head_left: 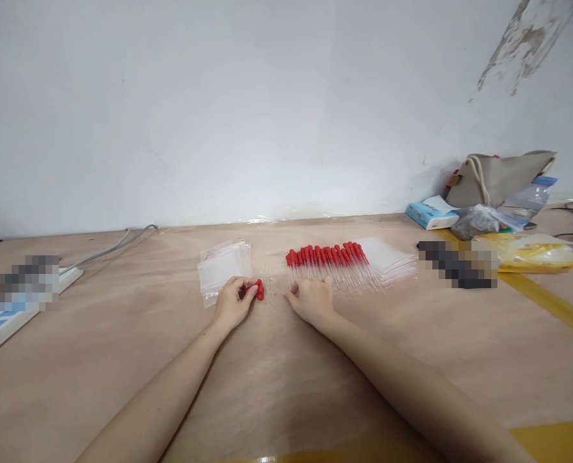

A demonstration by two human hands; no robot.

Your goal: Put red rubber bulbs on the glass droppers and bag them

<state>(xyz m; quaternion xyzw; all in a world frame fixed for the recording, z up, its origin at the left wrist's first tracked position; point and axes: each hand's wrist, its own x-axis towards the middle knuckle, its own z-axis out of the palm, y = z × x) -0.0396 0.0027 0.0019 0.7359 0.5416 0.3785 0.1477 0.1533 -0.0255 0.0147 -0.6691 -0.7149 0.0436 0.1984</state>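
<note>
My left hand (234,302) is closed in a pinch on red rubber bulbs (260,290), a small cluster at its fingertips. Just right of them lie a few thin clear tubes (267,283), hard to make out against the table. My right hand (312,298) has its fingers curled closed at the lower end of the leftmost dropper, whose tube runs down to the thumb and forefinger. That dropper belongs to a row of several droppers (332,257) with red bulbs pointing away from me. Small clear zip bags (218,270) lie stacked beyond my left hand.
More bags (387,257) lie right of the droppers. Farther right are a tissue pack (431,213), a grey bag (503,180), clear plastic bags and a yellow package (532,254). A power strip (6,328) with a grey cable (117,245) sits at left. The wall (267,116) bounds the table.
</note>
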